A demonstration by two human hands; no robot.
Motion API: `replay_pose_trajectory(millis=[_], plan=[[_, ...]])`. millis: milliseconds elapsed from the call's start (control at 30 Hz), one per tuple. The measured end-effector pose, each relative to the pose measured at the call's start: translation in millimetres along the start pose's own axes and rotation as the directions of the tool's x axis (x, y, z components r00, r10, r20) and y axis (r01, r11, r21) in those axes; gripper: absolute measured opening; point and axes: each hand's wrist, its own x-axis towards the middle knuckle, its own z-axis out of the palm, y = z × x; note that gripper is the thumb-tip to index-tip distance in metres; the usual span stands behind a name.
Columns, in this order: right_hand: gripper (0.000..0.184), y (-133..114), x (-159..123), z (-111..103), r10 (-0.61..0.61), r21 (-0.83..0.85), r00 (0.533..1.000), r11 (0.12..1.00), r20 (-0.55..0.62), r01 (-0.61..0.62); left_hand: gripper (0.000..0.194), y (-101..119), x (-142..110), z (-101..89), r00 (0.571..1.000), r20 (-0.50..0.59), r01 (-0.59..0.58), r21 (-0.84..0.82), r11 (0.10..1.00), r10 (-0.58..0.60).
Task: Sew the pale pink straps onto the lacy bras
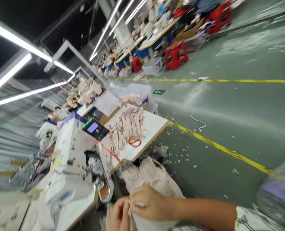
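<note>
At the bottom of the tilted view, my left hand (pixel 119 214) and my right hand (pixel 150 202) are close together, fingers pinched on pale pink fabric (pixel 144 224). Much of the held cloth is covered by my fingers. Just beyond them hangs a gathered bundle of similar fabric (pixel 154 175) at the table's edge. A white sewing machine (pixel 70 157) with a lit control panel (pixel 94 128) is left of my hands. On the white tabletop (pixel 154 121) lie a pile of pale pink fabric strips (pixel 130 123) and scissors with red and yellow handles (pixel 135 142).
A paper sheet (pixel 107 102) and a clear plastic bin (pixel 142 91) are beyond the table. Yellow tape (pixel 210 145) crosses the green floor, which is littered with scraps. Red stools (pixel 176 56) and other workstations stand farther back. A blurred purple-and-clear object (pixel 277 195) is at right.
</note>
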Motion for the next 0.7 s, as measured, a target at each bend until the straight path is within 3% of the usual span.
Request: replay_pose_trajectory(millis=[67, 200, 400, 600, 700], plan=[[0.025, -3, -3, 16, 0.068, 0.120, 0.996, 0.991, -0.053, -0.061, 0.040, -15, -7, -4.1, 0.991, -0.132, 0.004, -0.072, 0.997, -0.013], [0.023, -13, 9, 30, 0.180, 0.173, 0.984, 0.969, -0.013, -0.175, 0.034, -43, -3, -14.9, 0.980, -0.198, -0.054, -0.116, 0.992, 0.030], [0.016, -10, 33, 60, 0.334, 0.196, 0.940, 0.919, 0.072, -0.342, 0.020, -90, 0, -23.7, 0.988, -0.144, -0.085, -0.279, 0.956, 0.046], [0.017, -7, 47, 68, 0.457, 0.009, 0.883, 0.888, 0.111, -0.460, 0.019, -116, -5, -29.2, 0.984, -0.163, -0.108, -0.208, 0.972, 0.075], [0.023, -6, 57, 62, 0.443, -0.194, 0.888, 0.888, 0.121, -0.416, 0.016, -117, -6, -35.8, 0.959, -0.186, -0.236, -0.107, 0.966, 0.214]])
